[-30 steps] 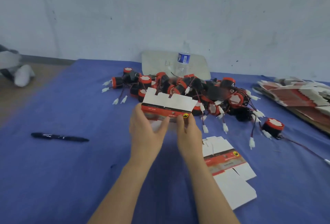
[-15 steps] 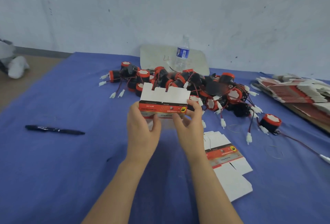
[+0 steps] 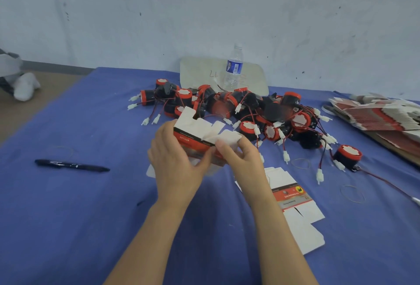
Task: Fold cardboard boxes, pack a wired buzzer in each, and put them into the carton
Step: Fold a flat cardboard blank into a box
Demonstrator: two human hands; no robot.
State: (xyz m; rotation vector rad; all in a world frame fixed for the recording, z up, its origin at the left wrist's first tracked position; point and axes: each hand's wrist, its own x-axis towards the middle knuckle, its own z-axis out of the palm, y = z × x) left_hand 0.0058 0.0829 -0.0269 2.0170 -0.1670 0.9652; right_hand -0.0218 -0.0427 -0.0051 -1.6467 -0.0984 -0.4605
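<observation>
A red-and-white cardboard box (image 3: 195,131), partly opened with its white flaps up, is held above the blue table (image 3: 68,228) in both hands. My left hand (image 3: 175,162) grips its left side and front. My right hand (image 3: 241,155) pinches a white flap at its right end. Behind it lies a pile of black-and-red wired buzzers (image 3: 241,107) with white plugs. One buzzer (image 3: 347,156) sits apart to the right. A flat, unfolded box (image 3: 293,207) lies by my right forearm.
A stack of flat boxes (image 3: 381,116) lies at the right edge. A water bottle (image 3: 234,66) stands before a pale board (image 3: 200,73) at the wall. A black pen (image 3: 70,165) lies on the left. Loose rubber bands (image 3: 352,193) lie on the right.
The box went from a flat sheet held upright to a partly opened shape, tilted left. My right hand moved onto the right-end flap and bends it.
</observation>
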